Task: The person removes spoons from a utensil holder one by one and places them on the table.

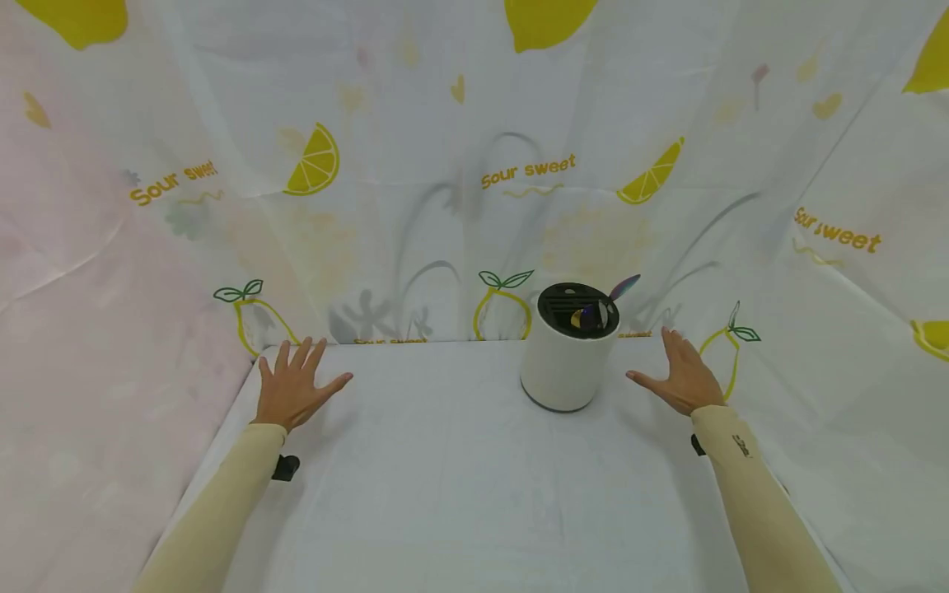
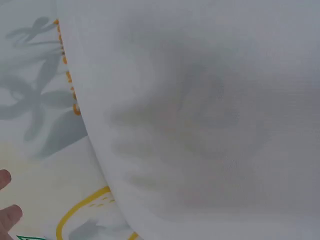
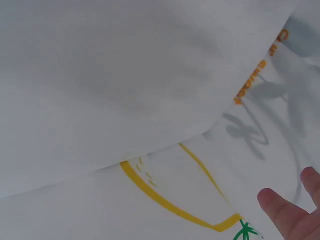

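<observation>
A white cylindrical holder (image 1: 565, 371) with a black slotted top stands at the back of the white table, right of the middle. From its top sticks out a shiny, purple-blue utensil end (image 1: 625, 287); other shiny pieces sit lower in the slots, their kind unclear. My left hand (image 1: 292, 387) is spread above the table's back left, holding nothing. My right hand (image 1: 684, 375) is likewise spread, to the right of the holder and apart from it. Only fingertips show at the edges of the left wrist view and the right wrist view.
A white tabletop (image 1: 445, 478) lies between the forearms. Behind it hangs a curtain (image 1: 415, 247) printed with lemons and words, which continues along the right side. A pinkish sheet (image 1: 89, 329) borders the left side.
</observation>
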The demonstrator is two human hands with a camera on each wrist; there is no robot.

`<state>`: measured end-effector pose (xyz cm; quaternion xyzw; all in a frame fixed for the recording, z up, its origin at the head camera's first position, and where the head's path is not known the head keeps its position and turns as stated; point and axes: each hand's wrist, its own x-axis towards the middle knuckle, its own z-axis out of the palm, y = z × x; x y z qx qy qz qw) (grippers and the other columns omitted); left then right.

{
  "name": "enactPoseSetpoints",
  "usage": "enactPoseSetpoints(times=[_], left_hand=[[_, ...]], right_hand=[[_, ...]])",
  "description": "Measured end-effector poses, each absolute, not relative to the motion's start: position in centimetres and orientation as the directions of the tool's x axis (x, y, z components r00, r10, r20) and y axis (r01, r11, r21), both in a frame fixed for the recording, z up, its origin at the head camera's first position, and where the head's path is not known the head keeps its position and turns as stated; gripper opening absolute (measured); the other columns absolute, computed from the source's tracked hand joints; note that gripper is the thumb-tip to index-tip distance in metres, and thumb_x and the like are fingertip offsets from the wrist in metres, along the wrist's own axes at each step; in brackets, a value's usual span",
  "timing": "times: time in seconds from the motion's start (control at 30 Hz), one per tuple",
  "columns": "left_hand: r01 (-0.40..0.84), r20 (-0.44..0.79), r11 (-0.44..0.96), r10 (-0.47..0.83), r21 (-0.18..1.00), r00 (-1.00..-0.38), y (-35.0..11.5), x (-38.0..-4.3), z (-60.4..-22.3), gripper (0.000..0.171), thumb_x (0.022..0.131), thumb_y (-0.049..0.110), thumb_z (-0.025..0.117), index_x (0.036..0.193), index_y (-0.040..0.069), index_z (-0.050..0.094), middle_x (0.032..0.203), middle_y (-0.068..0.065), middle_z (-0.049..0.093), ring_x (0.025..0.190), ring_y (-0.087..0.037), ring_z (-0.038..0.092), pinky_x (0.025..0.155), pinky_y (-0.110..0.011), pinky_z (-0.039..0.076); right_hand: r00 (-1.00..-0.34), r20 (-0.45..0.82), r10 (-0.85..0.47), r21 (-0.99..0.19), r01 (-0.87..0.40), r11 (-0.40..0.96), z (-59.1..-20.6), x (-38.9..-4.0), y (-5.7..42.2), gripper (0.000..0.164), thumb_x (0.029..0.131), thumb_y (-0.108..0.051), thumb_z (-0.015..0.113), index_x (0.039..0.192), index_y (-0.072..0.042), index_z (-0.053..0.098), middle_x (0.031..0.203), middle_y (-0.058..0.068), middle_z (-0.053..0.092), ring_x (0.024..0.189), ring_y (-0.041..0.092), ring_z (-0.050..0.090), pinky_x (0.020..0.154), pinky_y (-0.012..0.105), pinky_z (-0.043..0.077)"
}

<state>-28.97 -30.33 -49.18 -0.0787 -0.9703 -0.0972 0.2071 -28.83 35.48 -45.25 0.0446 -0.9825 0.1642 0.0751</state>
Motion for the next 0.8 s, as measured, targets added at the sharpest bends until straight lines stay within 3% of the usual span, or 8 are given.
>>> enactPoseSetpoints(times=[0.07, 0.2, 0.3, 0.43, 0.6, 0.8], left_hand=[[0.247, 0.48, 0.958, 0.149, 0.147, -0.864, -30.1, -29.2, -49.0, 0.076, 0.086, 0.057, 0.063, 0.14, 0.005, 0.048, 0.141, -0.023, 0.047, 0.131, -0.048, 0.036, 0.101, -0.079, 0.015], [0.408, 0.651, 0.904, 0.236, 0.124, -0.721, -29.0, -29.6, -48.2, 0.046, 0.084, 0.026, 0.069, 0.122, 0.001, 0.06, 0.12, -0.021, 0.058, 0.107, -0.04, 0.056, 0.1, -0.075, 0.027], [0.504, 0.728, 0.847, 0.238, 0.168, -0.643, -27.3, -29.7, -47.2, 0.032, 0.08, 0.011, 0.071, 0.11, 0.001, 0.065, 0.108, -0.019, 0.06, 0.088, -0.034, 0.06, 0.088, -0.063, 0.045], [0.549, 0.73, 0.779, 0.182, 0.301, -0.659, -24.4, -29.5, -46.3, 0.027, 0.081, 0.006, 0.073, 0.107, 0.004, 0.065, 0.106, -0.014, 0.059, 0.083, -0.027, 0.061, 0.065, -0.045, 0.052], [0.554, 0.679, 0.717, 0.153, 0.423, -0.717, -20.9, -29.4, -45.7, 0.033, 0.086, 0.009, 0.072, 0.118, 0.008, 0.062, 0.114, -0.009, 0.057, 0.092, -0.025, 0.062, 0.069, -0.043, 0.053], [0.584, 0.663, 0.677, 0.187, 0.448, -0.725, -17.8, -29.5, -45.8, 0.035, 0.087, 0.011, 0.073, 0.12, 0.008, 0.062, 0.116, -0.006, 0.058, 0.093, -0.022, 0.061, 0.076, -0.04, 0.053]], right_hand=[[-0.985, 0.162, -0.063, -0.337, -0.116, 0.934, -45.1, -28.9, 35.4, 0.11, 0.085, -0.07, 0.056, 0.155, 0.0, 0.006, 0.156, 0.03, 0.013, 0.141, 0.049, 0.016, 0.11, 0.067, 0.018], [-0.98, 0.196, -0.043, -0.477, -0.134, 0.869, -44.4, -29.3, 34.9, 0.099, 0.091, -0.063, 0.054, 0.156, -0.005, 0.006, 0.156, 0.027, 0.02, 0.14, 0.048, 0.021, 0.11, 0.066, 0.021], [-0.967, 0.253, -0.033, -0.61, -0.185, 0.77, -43.6, -29.8, 33.8, 0.092, 0.094, -0.054, 0.058, 0.157, -0.01, 0.008, 0.154, 0.026, 0.027, 0.138, 0.045, 0.027, 0.107, 0.065, 0.028], [-0.953, 0.299, -0.053, -0.699, -0.257, 0.668, -42.9, -30.4, 32.4, 0.091, 0.092, -0.047, 0.064, 0.157, -0.013, 0.01, 0.153, 0.021, 0.031, 0.138, 0.04, 0.032, 0.105, 0.061, 0.036], [-0.95, 0.303, -0.078, -0.727, -0.284, 0.625, -42.6, -31.1, 31.2, 0.094, 0.09, -0.047, 0.067, 0.158, -0.015, 0.011, 0.157, 0.015, 0.027, 0.142, 0.033, 0.03, 0.105, 0.057, 0.038], [-0.952, 0.288, -0.106, -0.746, -0.292, 0.599, -43.0, -31.5, 30.6, 0.094, 0.088, -0.044, 0.071, 0.158, -0.019, 0.012, 0.16, 0.008, 0.022, 0.144, 0.027, 0.027, 0.107, 0.054, 0.038]])
